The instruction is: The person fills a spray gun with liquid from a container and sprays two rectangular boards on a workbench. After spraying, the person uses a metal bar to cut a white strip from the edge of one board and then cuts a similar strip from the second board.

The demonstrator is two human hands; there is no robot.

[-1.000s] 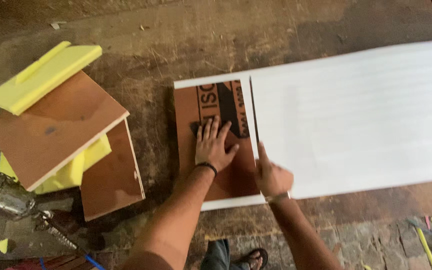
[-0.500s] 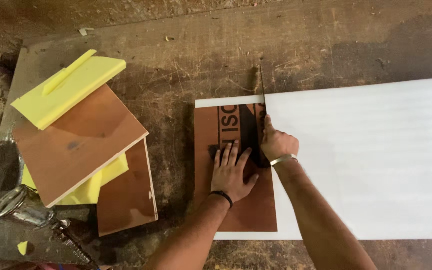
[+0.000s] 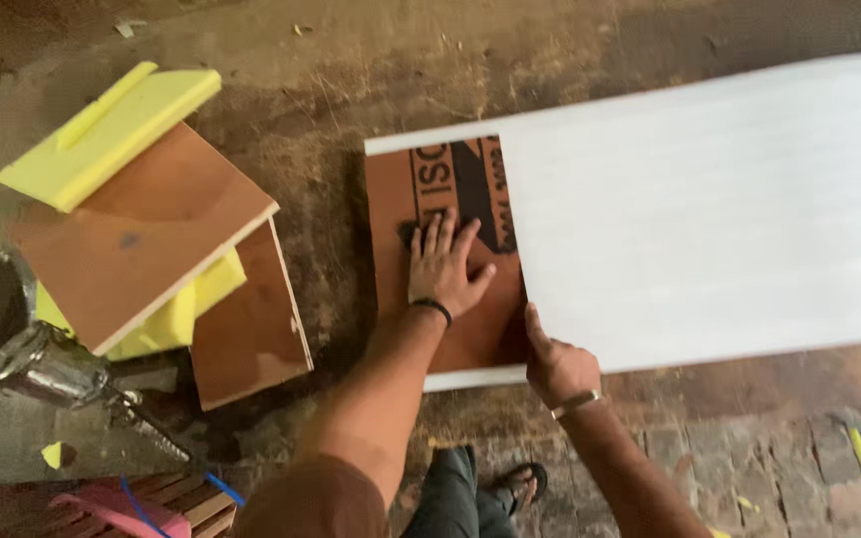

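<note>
Presently, left hand (image 3: 443, 271) is pressing flat, fingers open, on brown board (image 3: 450, 299); right hand (image 3: 558, 367) is gripping white foam sheet (image 3: 710, 209) edge, apparently aligning both.

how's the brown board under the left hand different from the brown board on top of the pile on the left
The brown board under the left hand lies on the white foam sheet, pressed by the left hand, and bears dark print. The brown board on the pile rests on yellow foam pieces, untouched, turned askew, and plain apart from a small dark spot. Both are flat, reddish-brown and roughly rectangular.
</note>
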